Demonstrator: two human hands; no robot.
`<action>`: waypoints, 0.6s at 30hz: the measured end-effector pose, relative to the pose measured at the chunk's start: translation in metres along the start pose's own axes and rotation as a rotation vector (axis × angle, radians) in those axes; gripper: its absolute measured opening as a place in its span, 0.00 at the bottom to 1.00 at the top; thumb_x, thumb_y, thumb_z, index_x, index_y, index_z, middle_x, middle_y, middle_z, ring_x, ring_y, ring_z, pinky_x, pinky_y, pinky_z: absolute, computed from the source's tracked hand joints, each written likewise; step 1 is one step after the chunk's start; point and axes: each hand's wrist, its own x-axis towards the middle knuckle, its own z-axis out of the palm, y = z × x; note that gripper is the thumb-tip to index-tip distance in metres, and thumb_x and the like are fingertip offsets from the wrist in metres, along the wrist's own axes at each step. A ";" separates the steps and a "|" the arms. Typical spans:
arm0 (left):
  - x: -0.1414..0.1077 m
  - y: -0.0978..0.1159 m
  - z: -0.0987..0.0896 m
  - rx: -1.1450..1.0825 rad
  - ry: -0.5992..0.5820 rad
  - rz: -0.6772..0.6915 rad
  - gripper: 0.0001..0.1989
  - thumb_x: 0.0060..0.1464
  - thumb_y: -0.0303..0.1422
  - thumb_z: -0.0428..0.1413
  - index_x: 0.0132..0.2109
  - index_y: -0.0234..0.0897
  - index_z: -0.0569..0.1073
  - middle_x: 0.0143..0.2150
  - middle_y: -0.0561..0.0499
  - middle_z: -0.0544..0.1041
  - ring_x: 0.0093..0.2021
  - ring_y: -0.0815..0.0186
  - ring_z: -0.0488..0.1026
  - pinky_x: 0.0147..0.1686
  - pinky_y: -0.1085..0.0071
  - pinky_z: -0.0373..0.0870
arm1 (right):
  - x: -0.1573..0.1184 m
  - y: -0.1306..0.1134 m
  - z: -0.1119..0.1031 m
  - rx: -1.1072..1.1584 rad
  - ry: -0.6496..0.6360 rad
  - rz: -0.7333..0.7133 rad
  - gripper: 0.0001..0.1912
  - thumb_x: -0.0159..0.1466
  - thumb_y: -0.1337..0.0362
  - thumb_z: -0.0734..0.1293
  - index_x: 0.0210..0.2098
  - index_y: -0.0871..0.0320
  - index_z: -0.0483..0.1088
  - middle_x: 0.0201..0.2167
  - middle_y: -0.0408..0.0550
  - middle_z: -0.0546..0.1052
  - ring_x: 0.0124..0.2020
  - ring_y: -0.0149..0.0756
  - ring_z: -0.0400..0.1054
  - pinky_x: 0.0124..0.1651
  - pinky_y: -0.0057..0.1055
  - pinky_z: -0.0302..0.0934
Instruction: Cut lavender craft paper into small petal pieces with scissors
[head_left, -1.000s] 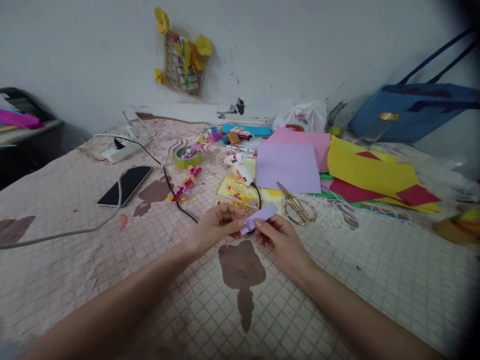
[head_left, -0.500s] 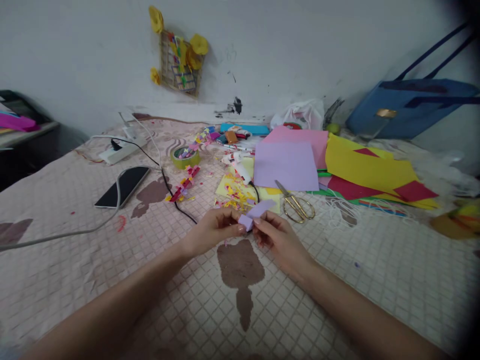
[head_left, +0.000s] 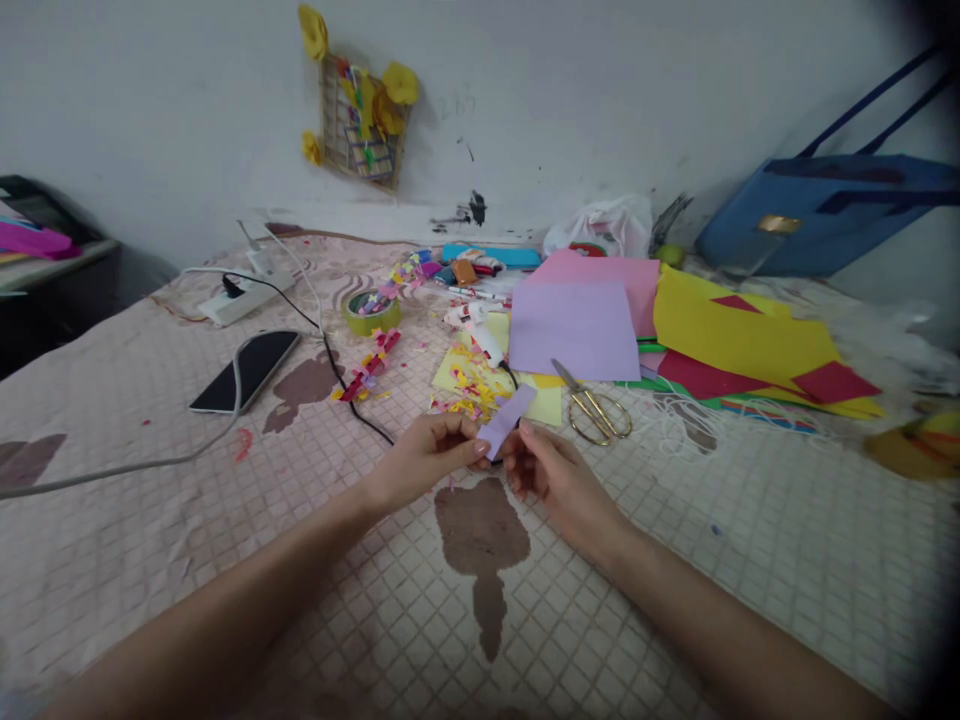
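Note:
A short lilac paper strip [head_left: 508, 420] is pinched at its lower end between the thumb and fingers of my left hand [head_left: 426, 455]. It slants up to the right and lies flat in shape. Close by on the right, my right hand [head_left: 561, 478] has its thumb apart from its curled fingers, with nothing visible between them. Just beyond the strip are small yellow and pink paper scraps [head_left: 472, 385] and a white glue gun [head_left: 484, 338]. Gold-handled scissors [head_left: 592, 402] lie to the right of the strip.
Lilac [head_left: 574, 330] and yellow sheets [head_left: 742, 335] are stacked at the back right. White string [head_left: 694, 420] lies before them. At left are a phone [head_left: 247, 372], a power strip [head_left: 244, 300], cables and a tape roll [head_left: 373, 312]. A blue bag [head_left: 840, 215] stands far right.
The lilac strip was folded over at its lower end between both hands; now it is unfolded. My right thumb and fingers have come off it, while my left hand keeps its pinch.

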 end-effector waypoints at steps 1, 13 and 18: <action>0.000 0.001 0.000 0.004 -0.014 0.000 0.10 0.48 0.36 0.57 0.30 0.31 0.71 0.27 0.51 0.72 0.29 0.72 0.67 0.31 0.75 0.62 | 0.000 0.000 0.000 0.019 -0.002 0.021 0.17 0.59 0.51 0.62 0.26 0.59 0.67 0.21 0.41 0.67 0.19 0.26 0.58 0.19 0.24 0.51; -0.001 -0.002 0.006 -0.037 -0.009 -0.059 0.12 0.47 0.36 0.59 0.31 0.31 0.66 0.25 0.52 0.72 0.26 0.73 0.67 0.27 0.76 0.64 | -0.001 -0.002 0.000 0.028 0.027 -0.028 0.08 0.54 0.61 0.68 0.25 0.58 0.67 0.19 0.37 0.66 0.19 0.24 0.57 0.22 0.24 0.51; 0.000 -0.005 0.006 -0.128 -0.030 -0.048 0.14 0.45 0.34 0.60 0.36 0.32 0.64 0.26 0.53 0.72 0.26 0.72 0.68 0.28 0.74 0.65 | 0.000 -0.002 0.001 0.034 0.015 -0.016 0.10 0.55 0.58 0.67 0.25 0.58 0.67 0.20 0.39 0.66 0.19 0.24 0.57 0.21 0.24 0.52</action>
